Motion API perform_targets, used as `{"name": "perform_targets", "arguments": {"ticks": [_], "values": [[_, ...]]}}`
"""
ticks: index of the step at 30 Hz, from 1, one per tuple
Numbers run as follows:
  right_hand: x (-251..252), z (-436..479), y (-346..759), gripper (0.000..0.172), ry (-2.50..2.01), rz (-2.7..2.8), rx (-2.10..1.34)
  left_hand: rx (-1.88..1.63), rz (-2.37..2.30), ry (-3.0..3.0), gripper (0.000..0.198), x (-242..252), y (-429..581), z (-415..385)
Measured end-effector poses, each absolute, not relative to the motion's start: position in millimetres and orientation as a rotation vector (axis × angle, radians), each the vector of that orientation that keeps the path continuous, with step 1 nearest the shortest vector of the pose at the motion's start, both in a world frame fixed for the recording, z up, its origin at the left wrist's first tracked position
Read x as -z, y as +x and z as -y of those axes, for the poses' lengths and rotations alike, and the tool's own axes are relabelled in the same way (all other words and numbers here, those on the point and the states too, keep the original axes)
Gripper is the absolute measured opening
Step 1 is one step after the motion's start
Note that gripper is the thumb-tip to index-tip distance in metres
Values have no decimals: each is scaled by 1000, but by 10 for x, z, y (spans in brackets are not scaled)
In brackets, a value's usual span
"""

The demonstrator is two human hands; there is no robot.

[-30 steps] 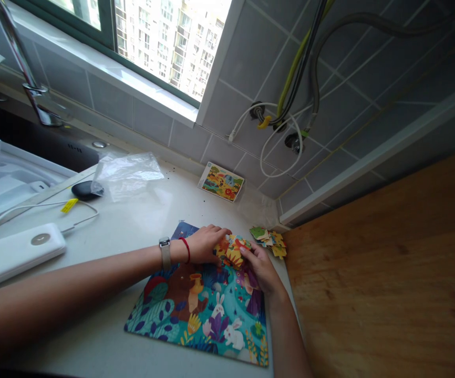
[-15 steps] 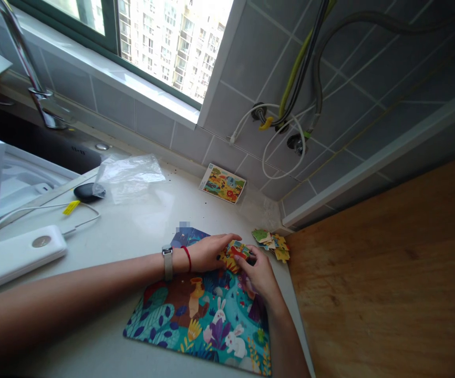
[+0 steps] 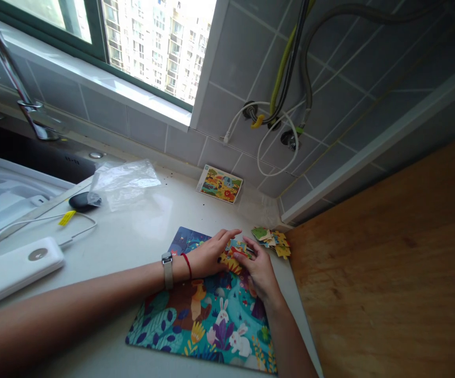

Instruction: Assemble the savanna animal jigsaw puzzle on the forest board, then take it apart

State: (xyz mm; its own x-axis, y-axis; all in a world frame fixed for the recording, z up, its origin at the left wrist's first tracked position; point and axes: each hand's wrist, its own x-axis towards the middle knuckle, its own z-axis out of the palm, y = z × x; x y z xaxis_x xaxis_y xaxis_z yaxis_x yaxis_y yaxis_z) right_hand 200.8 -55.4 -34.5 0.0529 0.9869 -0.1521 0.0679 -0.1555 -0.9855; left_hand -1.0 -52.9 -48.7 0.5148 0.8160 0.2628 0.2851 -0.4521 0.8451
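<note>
We find the orange-and-yellow jigsaw pieces (image 3: 233, 260) bunched at the top edge of the teal, rabbit-patterned cardboard jigsaw puzzle (image 3: 207, 328), which lies flat on the white countertop (image 3: 133, 231). Our left hand (image 3: 209, 255) reaches in from nine o'clock, palm down, with its fingers spread apart and resting against the pieces. A grey watch strap (image 3: 167, 270) and a red string bracelet (image 3: 187, 265) circle that wrist. Our right hand (image 3: 259, 273) rises from six o'clock, its fingers curled down onto the pieces. We cannot tell whether they are clamped on one, because both hands cover the pieces' edges and part of the puzzle.

At two o'clock from the hands, a small heap of loose multicoloured jigsaw pieces (image 3: 270, 240) lies near the grey tiled wall (image 3: 227, 94). At twelve o'clock lies a small illustrated picture card (image 3: 219, 184). At ten o'clock are a crumpled clear plastic bag (image 3: 125, 184) and a black oval object (image 3: 83, 201) we cannot identify. At nine o'clock rests a white rectangular power bank (image 3: 18, 265).
</note>
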Motion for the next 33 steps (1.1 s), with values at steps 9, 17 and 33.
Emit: {"name": "perform_targets", "arguments": {"ticks": [9,17,33], "values": [[270,546,2046,61,-1303,1210,-1481,-1027,-886,1926,101,602,-12,483],[311,500,2041,43,-1277,1385,-1124,-1087,-797,1696,93,598,-14,419],[460,645,1851,47,-1108,1873,-1006,-1030,-724,1758,91,552,57,574]]}}
